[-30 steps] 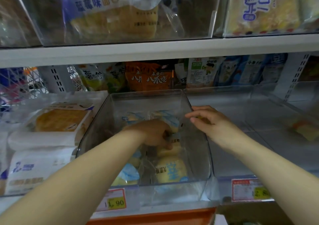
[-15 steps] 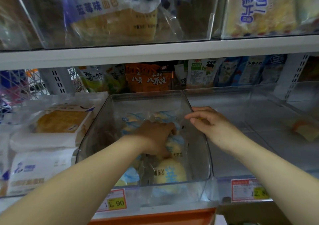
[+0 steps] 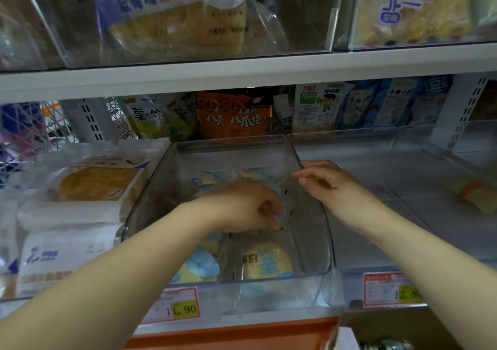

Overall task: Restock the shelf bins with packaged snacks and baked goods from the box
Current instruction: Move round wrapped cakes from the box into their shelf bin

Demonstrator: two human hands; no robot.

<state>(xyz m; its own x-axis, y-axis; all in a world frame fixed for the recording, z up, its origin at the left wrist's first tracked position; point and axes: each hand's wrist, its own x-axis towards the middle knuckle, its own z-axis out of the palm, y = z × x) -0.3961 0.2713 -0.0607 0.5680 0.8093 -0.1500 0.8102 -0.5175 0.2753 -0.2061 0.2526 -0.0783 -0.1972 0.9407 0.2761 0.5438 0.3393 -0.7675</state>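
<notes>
Snack packs (image 3: 266, 265), pale yellow buns in clear, blue-printed film, lie inside the clear bin (image 3: 312, 242) on the shelf (image 3: 255, 318). Left hand (image 3: 242, 207) reaches in, fingers curled and pinching one pack's crinkly wrap near the bin's centre. Right hand (image 3: 330, 188), fingers relaxed, rests on the rim at three o'clock. Seemingly the settling step; next, let go gently so no bun gets squashed

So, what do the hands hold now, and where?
Left hand pinches the clear wrapper of a bun packet inside the clear bin. Right hand is at the bin's right rim; a grip cannot be told.
</notes>
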